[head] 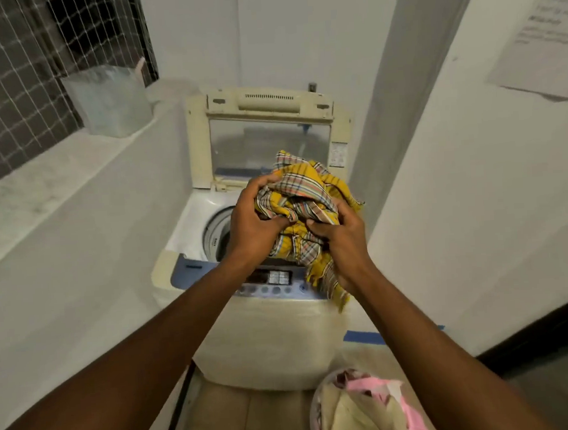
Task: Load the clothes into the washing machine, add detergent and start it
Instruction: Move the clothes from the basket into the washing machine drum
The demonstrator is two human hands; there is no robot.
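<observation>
A cream top-loading washing machine (270,335) stands ahead with its lid (268,139) raised and the drum opening (217,232) partly visible. Both my hands hold a bunched yellow checked cloth (303,193) above the drum and the control panel (273,280). My left hand (255,223) grips the cloth's left side. My right hand (339,241) grips its lower right, and a tail of cloth hangs over the panel. A basket of clothes (361,409), with pink and beige pieces, sits on the floor at the lower right.
A white ledge (58,182) runs along the left, carrying a clear plastic bag (109,99) beside a netted window. White walls close in behind and on the right, where a paper notice (544,32) hangs. A blue strip (366,337) lies beside the machine.
</observation>
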